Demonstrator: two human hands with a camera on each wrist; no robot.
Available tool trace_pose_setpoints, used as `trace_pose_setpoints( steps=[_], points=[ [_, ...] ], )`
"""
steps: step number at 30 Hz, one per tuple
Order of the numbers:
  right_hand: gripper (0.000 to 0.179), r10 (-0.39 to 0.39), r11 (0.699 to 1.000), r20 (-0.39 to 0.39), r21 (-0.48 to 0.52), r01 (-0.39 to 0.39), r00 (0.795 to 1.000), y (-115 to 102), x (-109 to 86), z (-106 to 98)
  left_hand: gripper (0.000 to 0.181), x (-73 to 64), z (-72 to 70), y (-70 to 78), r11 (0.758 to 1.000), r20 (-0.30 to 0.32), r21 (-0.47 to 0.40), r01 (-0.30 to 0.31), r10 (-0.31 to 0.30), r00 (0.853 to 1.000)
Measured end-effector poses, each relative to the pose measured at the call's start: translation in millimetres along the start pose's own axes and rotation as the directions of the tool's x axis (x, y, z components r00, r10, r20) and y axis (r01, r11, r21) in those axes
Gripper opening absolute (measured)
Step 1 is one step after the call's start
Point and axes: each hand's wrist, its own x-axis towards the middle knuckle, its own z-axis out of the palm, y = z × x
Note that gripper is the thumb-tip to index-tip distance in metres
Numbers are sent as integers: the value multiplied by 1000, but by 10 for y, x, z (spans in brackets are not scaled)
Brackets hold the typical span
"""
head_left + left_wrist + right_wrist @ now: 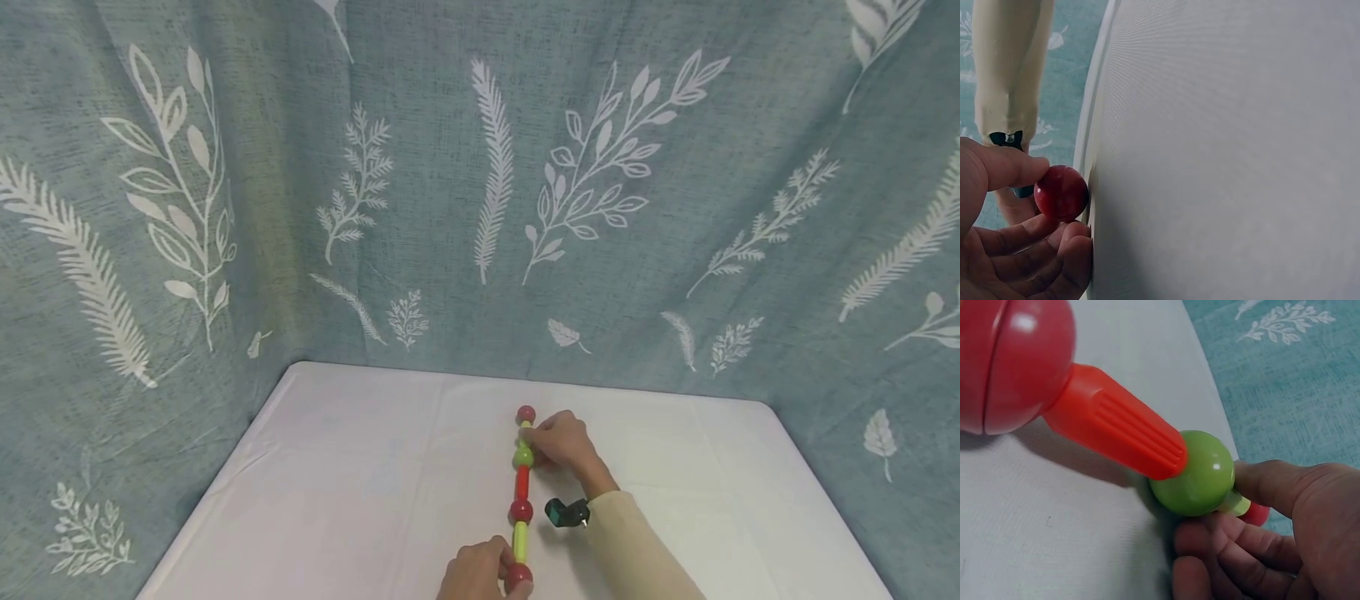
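Note:
A straight chain of toy balls and rods runs away from me over the white table. My left hand (pixel 480 569) pinches the near red ball (pixel 1062 193) between thumb and fingers. A yellow-green rod (pixel 521 542) joins that ball to the middle red ball (pixel 521 510). Beyond it, a red rod (pixel 1119 419) leads to a green ball (pixel 1194 474). My right hand (pixel 564 446) grips the far yellow-green rod (pixel 1235 504) close by the green ball, its fingers partly hiding the rod. The far red ball (pixel 527 413) caps the chain.
White cloth covers the table (pixel 360 475), whose back edge meets a blue-green curtain (pixel 435 208) with white leaf prints. A small black device (pixel 566 512) is worn at the right wrist, below the beige sleeve (pixel 637 546).

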Motion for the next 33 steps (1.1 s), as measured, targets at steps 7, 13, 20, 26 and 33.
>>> trace_pose_setpoints(
  steps=[7,13,20,26,33],
  points=[
    [36,-14,1000,-13,-14,14,1000,19,-11,5,27,28,44,-44,1000,-9,-1,-3,3,1000],
    [38,-16,999,-41,-41,15,999,57,-93,-67,28,-79,-93,4,999,-32,-22,-46,45,998],
    [36,-177,983,-166,-81,165,970,131,-318,-373,32,-93,-700,109,991,-253,59,-121,132,958],
    [32,-408,907,-287,-235,349,867,56,-570,-873,33,-44,-1457,84,935,-511,218,-280,354,783],
    [48,-635,749,-354,-500,435,687,-18,-839,-1421,42,-85,-2198,31,855,-588,364,-369,518,621]
  ],
)
